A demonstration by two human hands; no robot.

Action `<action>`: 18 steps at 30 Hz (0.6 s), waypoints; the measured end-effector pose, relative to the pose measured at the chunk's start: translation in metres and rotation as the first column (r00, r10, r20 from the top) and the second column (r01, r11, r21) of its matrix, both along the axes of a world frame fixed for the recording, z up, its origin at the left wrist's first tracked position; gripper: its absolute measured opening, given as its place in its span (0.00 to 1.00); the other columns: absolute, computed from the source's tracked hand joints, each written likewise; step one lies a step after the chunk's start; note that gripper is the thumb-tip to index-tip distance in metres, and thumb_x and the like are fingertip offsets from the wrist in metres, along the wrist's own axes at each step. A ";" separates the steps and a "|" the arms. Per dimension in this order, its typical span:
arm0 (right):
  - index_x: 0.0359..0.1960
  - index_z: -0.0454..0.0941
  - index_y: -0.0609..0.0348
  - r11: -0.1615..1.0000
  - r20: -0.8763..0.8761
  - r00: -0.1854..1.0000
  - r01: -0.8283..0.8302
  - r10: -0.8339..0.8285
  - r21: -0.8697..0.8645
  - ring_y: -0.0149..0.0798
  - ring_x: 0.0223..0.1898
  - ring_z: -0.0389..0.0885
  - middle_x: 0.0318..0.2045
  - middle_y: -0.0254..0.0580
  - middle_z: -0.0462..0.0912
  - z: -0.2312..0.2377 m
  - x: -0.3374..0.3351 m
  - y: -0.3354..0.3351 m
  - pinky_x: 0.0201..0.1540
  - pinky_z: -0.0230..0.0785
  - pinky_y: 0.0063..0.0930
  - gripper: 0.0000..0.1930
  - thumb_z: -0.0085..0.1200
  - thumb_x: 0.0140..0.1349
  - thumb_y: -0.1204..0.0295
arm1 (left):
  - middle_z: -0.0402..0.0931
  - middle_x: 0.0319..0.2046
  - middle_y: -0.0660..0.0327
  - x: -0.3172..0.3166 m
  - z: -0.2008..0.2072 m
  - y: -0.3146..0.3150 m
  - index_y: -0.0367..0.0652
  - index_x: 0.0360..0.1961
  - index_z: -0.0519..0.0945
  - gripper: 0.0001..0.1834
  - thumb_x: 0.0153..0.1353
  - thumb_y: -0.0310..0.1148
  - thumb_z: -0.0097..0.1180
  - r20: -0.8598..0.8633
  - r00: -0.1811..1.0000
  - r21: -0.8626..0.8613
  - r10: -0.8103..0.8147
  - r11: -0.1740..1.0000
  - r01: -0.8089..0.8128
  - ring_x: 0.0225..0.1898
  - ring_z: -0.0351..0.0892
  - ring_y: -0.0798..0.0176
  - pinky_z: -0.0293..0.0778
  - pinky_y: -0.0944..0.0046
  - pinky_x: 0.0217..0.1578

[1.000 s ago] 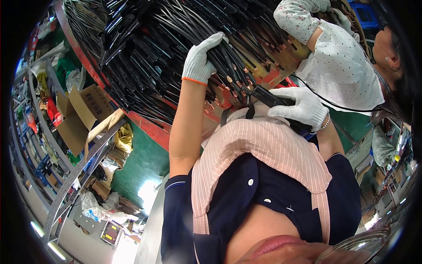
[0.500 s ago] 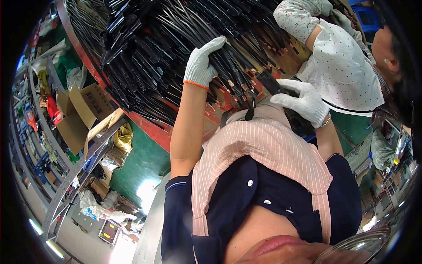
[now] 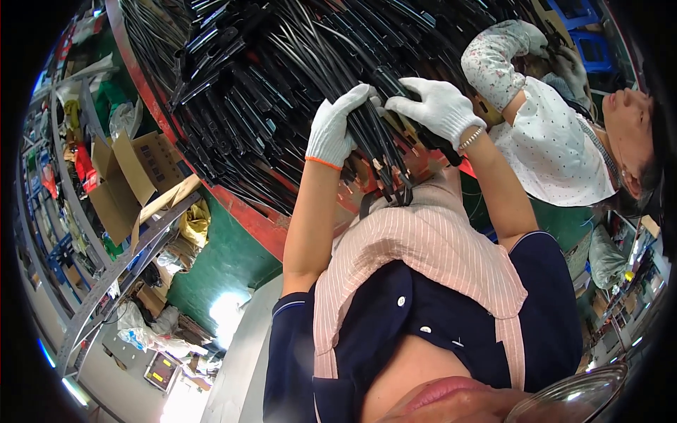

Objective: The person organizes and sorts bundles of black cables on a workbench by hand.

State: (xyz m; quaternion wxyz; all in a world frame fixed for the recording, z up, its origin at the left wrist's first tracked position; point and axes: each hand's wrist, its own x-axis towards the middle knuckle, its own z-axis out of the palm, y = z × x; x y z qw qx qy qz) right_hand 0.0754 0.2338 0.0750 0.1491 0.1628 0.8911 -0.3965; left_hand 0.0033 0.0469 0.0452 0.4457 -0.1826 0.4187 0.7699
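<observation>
My left hand, in a white knitted glove with an orange cuff, is closed around a bundle of black cables. Bare copper ends stick out of the bundle toward my apron. My right hand, also gloved in white and wearing a beaded bracelet, sits close beside the left one. Its fingers curl over a dark tube-shaped black piece, partly hidden under the glove. Whether that piece touches the bundle is hard to make out. Many more black cables with black sleeves lie piled beyond both hands.
The pile rests on a table with a red edge. A co-worker in a dotted white top works close on my right, with blue stools behind. An open cardboard box and metal shelving stand at the left.
My right hand has moved up and left with the black piece, from near my apron to beside my left hand. The left hand keeps hold of the cables, slightly lower.
</observation>
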 end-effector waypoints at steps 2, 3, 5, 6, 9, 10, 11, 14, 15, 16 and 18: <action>0.52 0.79 0.51 0.975 0.157 0.972 -0.194 0.177 0.107 0.51 0.43 0.83 0.38 0.51 0.84 0.000 -0.020 -0.002 0.46 0.73 0.40 0.29 0.53 0.57 0.44 | 0.80 0.31 0.55 0.000 0.004 -0.001 0.32 0.40 0.78 0.10 0.65 0.30 0.56 -0.002 1.000 0.000 0.017 1.000 -0.017 0.30 0.84 0.60 0.84 0.63 0.33; 0.51 0.79 0.56 0.958 0.098 0.972 -0.226 0.212 0.174 0.55 0.43 0.82 0.39 0.53 0.84 -0.004 -0.023 -0.004 0.45 0.73 0.43 0.32 0.51 0.57 0.42 | 0.80 0.31 0.55 -0.001 0.006 -0.001 0.32 0.40 0.78 0.10 0.64 0.30 0.56 -0.002 0.999 -0.003 0.032 0.999 -0.032 0.29 0.84 0.59 0.84 0.63 0.33; 0.46 0.79 0.64 0.971 0.066 0.973 -0.215 0.222 -0.105 0.44 0.35 0.84 0.34 0.45 0.85 0.007 -0.021 0.003 0.40 0.74 0.35 0.25 0.53 0.62 0.52 | 0.80 0.31 0.55 -0.002 0.015 -0.005 0.31 0.41 0.78 0.11 0.64 0.30 0.57 -0.004 0.999 0.000 0.035 0.999 -0.035 0.30 0.83 0.60 0.84 0.63 0.33; 0.44 0.79 0.66 0.895 0.095 0.974 -0.146 0.204 -0.422 0.38 0.32 0.84 0.32 0.41 0.85 0.012 -0.021 0.006 0.38 0.75 0.30 0.22 0.53 0.64 0.56 | 0.80 0.31 0.55 -0.002 0.016 -0.010 0.31 0.41 0.78 0.11 0.64 0.30 0.57 0.002 0.999 -0.008 0.039 0.999 -0.039 0.30 0.83 0.60 0.84 0.63 0.33; 0.40 0.78 0.61 0.327 0.490 0.867 0.491 -0.091 -0.807 0.23 0.24 0.78 0.27 0.33 0.81 0.009 -0.017 0.007 0.24 0.71 0.14 0.15 0.55 0.65 0.60 | 0.80 0.31 0.55 -0.001 0.011 -0.014 0.31 0.41 0.78 0.12 0.63 0.31 0.58 0.012 0.999 0.025 0.040 0.999 -0.041 0.30 0.83 0.60 0.83 0.63 0.33; 0.42 0.78 0.60 0.110 0.575 0.810 0.586 -0.117 -0.803 0.22 0.24 0.78 0.27 0.33 0.81 -0.004 -0.015 0.003 0.23 0.72 0.14 0.15 0.55 0.66 0.60 | 0.80 0.32 0.55 -0.001 0.010 -0.014 0.31 0.42 0.77 0.12 0.63 0.31 0.58 0.020 1.000 0.021 0.024 0.999 -0.024 0.30 0.83 0.60 0.83 0.63 0.33; 0.44 0.77 0.59 0.236 0.557 0.816 0.577 -0.152 -0.782 0.22 0.23 0.78 0.28 0.33 0.81 -0.014 -0.017 0.004 0.23 0.72 0.12 0.15 0.55 0.66 0.60 | 0.80 0.32 0.55 -0.001 0.011 -0.009 0.31 0.42 0.77 0.12 0.63 0.31 0.58 0.025 1.000 0.017 0.011 1.000 -0.012 0.30 0.83 0.60 0.83 0.63 0.33; 0.56 0.73 0.64 0.897 0.015 0.999 -0.019 0.029 -0.441 0.37 0.39 0.84 0.41 0.45 0.84 -0.052 -0.039 -0.002 0.46 0.76 0.29 0.27 0.55 0.64 0.55 | 0.80 0.32 0.55 -0.001 0.010 -0.003 0.31 0.42 0.77 0.13 0.62 0.31 0.59 0.014 0.999 0.027 0.031 0.999 -0.031 0.31 0.83 0.60 0.83 0.63 0.33; 0.62 0.69 0.61 0.997 -0.023 0.999 -0.025 0.024 -0.073 0.48 0.54 0.79 0.50 0.55 0.81 -0.055 -0.052 -0.014 0.58 0.68 0.38 0.36 0.54 0.60 0.46 | 0.80 0.32 0.55 -0.001 0.008 -0.006 0.32 0.42 0.77 0.13 0.62 0.32 0.59 0.010 1.000 0.012 0.020 1.000 -0.020 0.31 0.83 0.60 0.83 0.62 0.34; 0.65 0.67 0.58 0.999 0.069 0.997 -0.035 0.036 -0.018 0.55 0.59 0.74 0.57 0.61 0.74 -0.052 -0.066 -0.016 0.61 0.65 0.41 0.40 0.52 0.58 0.41 | 0.80 0.32 0.55 -0.002 0.006 -0.007 0.32 0.42 0.77 0.13 0.62 0.32 0.59 0.010 1.000 0.007 0.025 1.000 -0.025 0.31 0.83 0.60 0.83 0.62 0.34; 0.65 0.66 0.58 0.995 0.066 0.994 -0.088 0.084 0.056 0.57 0.58 0.74 0.56 0.59 0.75 -0.052 -0.103 -0.024 0.60 0.66 0.43 0.39 0.50 0.59 0.42 | 0.79 0.32 0.54 -0.004 0.008 -0.010 0.32 0.42 0.77 0.13 0.62 0.32 0.60 0.032 0.999 0.004 0.036 0.999 -0.036 0.31 0.82 0.61 0.83 0.62 0.35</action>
